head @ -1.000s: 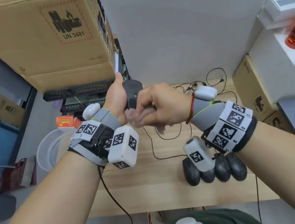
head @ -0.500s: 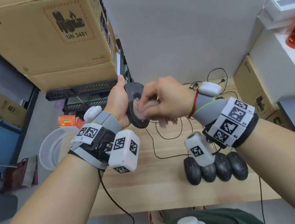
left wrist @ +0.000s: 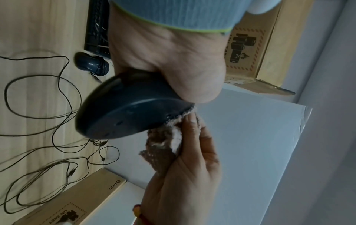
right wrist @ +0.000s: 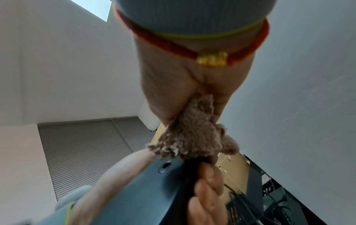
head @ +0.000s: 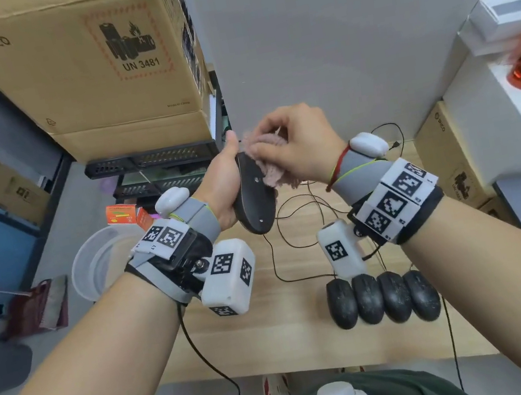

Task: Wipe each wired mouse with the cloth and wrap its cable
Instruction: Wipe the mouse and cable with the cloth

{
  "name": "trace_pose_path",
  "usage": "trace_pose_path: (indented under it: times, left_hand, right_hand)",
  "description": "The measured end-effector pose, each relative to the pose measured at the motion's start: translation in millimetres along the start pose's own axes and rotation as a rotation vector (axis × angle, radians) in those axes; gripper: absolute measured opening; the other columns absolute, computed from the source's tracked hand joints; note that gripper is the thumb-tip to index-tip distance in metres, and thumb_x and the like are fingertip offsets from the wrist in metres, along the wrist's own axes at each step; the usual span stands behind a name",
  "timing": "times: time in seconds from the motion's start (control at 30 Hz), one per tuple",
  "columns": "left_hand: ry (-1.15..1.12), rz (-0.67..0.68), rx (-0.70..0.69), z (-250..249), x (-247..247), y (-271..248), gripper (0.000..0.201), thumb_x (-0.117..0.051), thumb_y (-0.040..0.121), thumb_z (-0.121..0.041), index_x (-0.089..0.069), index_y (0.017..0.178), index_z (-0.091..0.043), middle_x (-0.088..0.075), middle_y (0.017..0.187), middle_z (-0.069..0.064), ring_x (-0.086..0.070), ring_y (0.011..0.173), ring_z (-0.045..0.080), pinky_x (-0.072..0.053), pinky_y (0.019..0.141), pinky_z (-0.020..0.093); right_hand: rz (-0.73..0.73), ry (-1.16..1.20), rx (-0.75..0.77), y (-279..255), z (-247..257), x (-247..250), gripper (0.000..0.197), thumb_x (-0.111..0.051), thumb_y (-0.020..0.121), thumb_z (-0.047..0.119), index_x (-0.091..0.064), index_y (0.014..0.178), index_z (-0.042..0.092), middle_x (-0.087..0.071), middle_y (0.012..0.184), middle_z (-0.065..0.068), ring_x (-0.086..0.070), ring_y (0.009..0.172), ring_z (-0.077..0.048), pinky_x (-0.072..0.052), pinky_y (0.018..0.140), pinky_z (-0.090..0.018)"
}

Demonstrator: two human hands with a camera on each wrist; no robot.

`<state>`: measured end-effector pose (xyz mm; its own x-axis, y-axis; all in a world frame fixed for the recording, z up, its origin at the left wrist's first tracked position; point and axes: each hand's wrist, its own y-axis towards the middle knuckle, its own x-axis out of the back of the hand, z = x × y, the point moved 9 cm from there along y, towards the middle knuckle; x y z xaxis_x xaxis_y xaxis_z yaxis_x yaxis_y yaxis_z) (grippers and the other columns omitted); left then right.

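Black mouse [head: 253, 195] gripped by left hand [head: 220, 183]; right hand [head: 298, 145] pinches cloth [head: 265, 165]; left wrist alone shows wrapped mouse [left wrist: 90, 64].

You hold a black mouse [head: 254, 198], pinkish-brown cloth [head: 266, 161]; black-and-white checked wrist tags [head: 392, 205]; pale wood table [head: 296, 330].

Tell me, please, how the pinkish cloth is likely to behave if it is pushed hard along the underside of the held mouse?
The cloth is probably floppy: it bunches in the right hand and hangs in folds. Its fuzzy pile suggests it drags rather than slips on the mouse. It looks light, so the left hand must brace the mouse.
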<state>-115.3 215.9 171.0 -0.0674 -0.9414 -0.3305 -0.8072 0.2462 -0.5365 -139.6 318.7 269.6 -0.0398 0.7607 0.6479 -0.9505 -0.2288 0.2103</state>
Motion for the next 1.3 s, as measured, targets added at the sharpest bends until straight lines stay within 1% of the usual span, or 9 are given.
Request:
trace_pose_path:
  times: [0.1, 0.2, 0.3, 0.4, 0.47, 0.67, 0.87, 1.17, 1.3]
  left_hand:
    - [-0.022, 0.014, -0.025, -2.6, -3.3, -1.6, 0.083, -0.017, 0.103, -0.068, -0.068, 0.099, -0.003, -0.067, 0.069, 0.02, -0.067, 0.062, 0.033, -0.056, 0.065, 0.038]
    - [-0.084, -0.088, 0.002, -5.6, 13.8, 1.3, 0.077, -0.028, 0.101, -0.069, -0.068, 0.091, -0.004, -0.071, 0.083, 0.016, -0.073, 0.08, 0.031, -0.06, 0.081, 0.04]
    - [-0.066, -0.168, -0.014, -8.3, 25.9, -1.5, 0.069, -0.031, 0.103, -0.066, -0.064, 0.081, -0.009, -0.071, 0.07, 0.007, -0.072, 0.065, 0.022, -0.056, 0.06, 0.027]
    - [-0.101, -0.092, 0.02, -3.0, 13.1, -2.0, 0.076, -0.03, 0.1, -0.071, -0.068, 0.09, -0.006, -0.071, 0.081, 0.013, -0.073, 0.076, 0.027, -0.058, 0.068, 0.033]
    - [-0.14, -0.071, 0.023, -3.5, 8.5, -2.6, 0.078, -0.028, 0.101, -0.07, -0.067, 0.094, -0.003, -0.07, 0.081, 0.015, -0.072, 0.075, 0.029, -0.059, 0.071, 0.036]
    - [-0.149, -0.18, -0.029, -16.7, 21.8, 0.4, 0.075, -0.029, 0.103, -0.067, -0.064, 0.085, -0.003, -0.064, 0.072, 0.012, -0.065, 0.062, 0.025, -0.054, 0.058, 0.028]
    - [-0.194, -0.103, 0.0, -15.3, 18.3, 2.6, 0.078, -0.028, 0.1, -0.072, -0.061, 0.084, -0.003, -0.061, 0.072, 0.012, -0.062, 0.064, 0.028, -0.054, 0.064, 0.032]
    - [-0.189, -0.118, -0.004, -11.0, 20.3, 5.3, 0.075, -0.03, 0.1, -0.072, -0.062, 0.082, -0.006, -0.061, 0.074, 0.01, -0.061, 0.069, 0.027, -0.051, 0.072, 0.036]
    - [-0.189, -0.167, -0.029, -16.8, 23.7, 5.8, 0.074, -0.031, 0.101, -0.07, -0.063, 0.087, -0.004, -0.062, 0.074, 0.01, -0.061, 0.065, 0.026, -0.052, 0.069, 0.034]
  right_hand:
    - [0.027, 0.029, 0.042, -5.9, 5.9, -4.9, 0.011, -0.077, 0.079, 0.021, -0.07, 0.077, 0.029, -0.062, 0.071, 0.018, -0.057, 0.059, 0.008, -0.045, 0.062, -0.01]
    - [0.233, 0.009, 0.186, -28.1, 25.6, -29.2, 0.007, -0.078, 0.077, 0.022, -0.071, 0.077, 0.024, -0.061, 0.071, 0.017, -0.059, 0.064, 0.006, -0.043, 0.065, -0.012]
    - [0.451, -0.003, 0.173, -39.4, 24.6, -46.4, 0.011, -0.081, 0.076, 0.026, -0.075, 0.082, 0.019, -0.069, 0.079, 0.006, -0.062, 0.06, -0.003, -0.048, 0.059, -0.016]
    - [0.252, -0.035, 0.116, -19.8, 13.3, -24.3, 0.012, -0.081, 0.076, 0.031, -0.072, 0.077, 0.024, -0.071, 0.076, 0.006, -0.065, 0.068, -0.009, -0.051, 0.071, -0.025]
    - [0.12, 0.015, 0.086, -13.5, 11.9, -10.7, 0.012, -0.081, 0.076, 0.028, -0.07, 0.074, 0.028, -0.067, 0.073, 0.012, -0.062, 0.067, -0.002, -0.048, 0.069, -0.021]
    - [0.519, -0.009, 0.134, -48.1, 32.7, -47.1, 0.004, -0.077, 0.078, 0.014, -0.074, 0.078, 0.016, -0.066, 0.056, 0.006, -0.056, 0.038, -0.004, -0.037, 0.041, -0.01]
    - [0.35, -0.068, 0.037, -27.5, 11.0, -33.0, 0.007, -0.082, 0.068, 0.026, -0.076, 0.072, 0.026, -0.068, 0.06, 0.005, -0.064, 0.055, -0.013, -0.053, 0.054, -0.026]
    - [0.401, -0.112, 0.043, -27.6, 14.4, -30.8, 0.01, -0.078, 0.067, 0.017, -0.074, 0.069, 0.027, -0.061, 0.049, 0.018, -0.058, 0.049, -0.001, -0.044, 0.052, -0.012]
    - [0.407, -0.094, 0.047, -27.5, 15.8, -37.3, 0.007, -0.077, 0.065, 0.019, -0.076, 0.071, 0.024, -0.063, 0.052, 0.018, -0.061, 0.052, -0.002, -0.052, 0.055, -0.02]
